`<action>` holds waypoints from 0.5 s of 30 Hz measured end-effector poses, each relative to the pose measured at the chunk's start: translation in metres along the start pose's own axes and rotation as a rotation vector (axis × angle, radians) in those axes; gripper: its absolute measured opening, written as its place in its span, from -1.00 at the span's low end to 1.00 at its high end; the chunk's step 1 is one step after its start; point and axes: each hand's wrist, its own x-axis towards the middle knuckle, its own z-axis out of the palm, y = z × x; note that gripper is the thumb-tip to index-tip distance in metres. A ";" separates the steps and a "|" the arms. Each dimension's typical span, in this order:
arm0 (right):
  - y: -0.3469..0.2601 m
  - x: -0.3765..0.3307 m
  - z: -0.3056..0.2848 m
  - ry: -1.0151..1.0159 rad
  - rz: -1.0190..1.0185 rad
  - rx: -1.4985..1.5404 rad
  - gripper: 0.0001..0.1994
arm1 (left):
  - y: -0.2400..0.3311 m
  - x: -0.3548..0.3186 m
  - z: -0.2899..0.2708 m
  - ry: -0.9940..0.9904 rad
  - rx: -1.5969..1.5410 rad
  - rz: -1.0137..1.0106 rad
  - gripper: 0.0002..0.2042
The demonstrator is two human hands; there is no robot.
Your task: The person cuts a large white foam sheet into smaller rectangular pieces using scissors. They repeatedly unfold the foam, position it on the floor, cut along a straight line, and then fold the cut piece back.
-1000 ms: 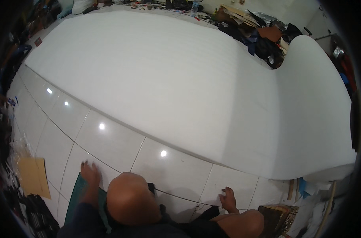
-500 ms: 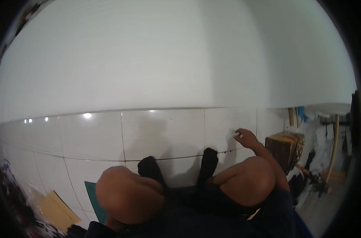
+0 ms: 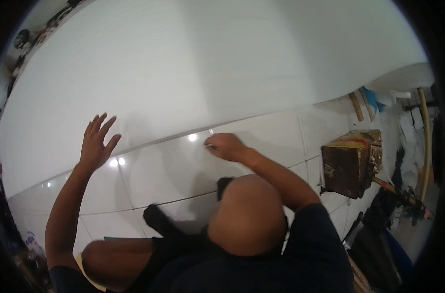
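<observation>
A large smooth white sheet [image 3: 149,63] spans the far side, its near edge lying along the pale floor tiles. Over that edge, at the left, my left hand [image 3: 97,141] is raised with its fingers spread and nothing in it; whether it touches the sheet I cannot tell. My right hand [image 3: 227,146] is above the tiles [image 3: 276,132], close to the sheet's near edge, with its fingers curled together. Something small and pale shows at its fingertips, too small to name. My knees are bent, and dark socks [image 3: 159,219] cover my feet.
On the right stands a worn brown box-shaped block [image 3: 344,163] with yellow and red marks. Wooden sticks [image 3: 357,106], a long pole [image 3: 425,141] and a blue item [image 3: 372,99] lie beyond it. Dark bags or cloth [image 3: 379,244] fill the lower right.
My left hand has come into view and reached out over the sheet. My right hand has moved left, to the sheet's edge. The view has turned and my body has shifted.
</observation>
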 end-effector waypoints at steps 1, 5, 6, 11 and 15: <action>0.002 -0.001 0.008 0.007 0.014 0.048 -0.85 | 0.021 0.028 0.009 0.003 0.059 0.071 -0.51; 0.003 -0.049 0.013 0.061 0.074 0.234 -0.89 | 0.089 0.089 0.077 0.068 0.017 -0.091 -0.45; -0.001 -0.070 0.001 0.095 0.067 0.214 -0.90 | 0.100 0.095 0.091 0.053 0.141 -0.133 -0.43; 0.003 -0.218 -0.077 0.342 0.560 0.181 -0.85 | 0.112 0.103 0.141 0.007 0.116 -0.241 -0.37; 0.046 -0.378 -0.183 1.035 1.097 -0.146 -0.72 | 0.113 0.106 0.164 0.149 0.150 -0.194 -0.36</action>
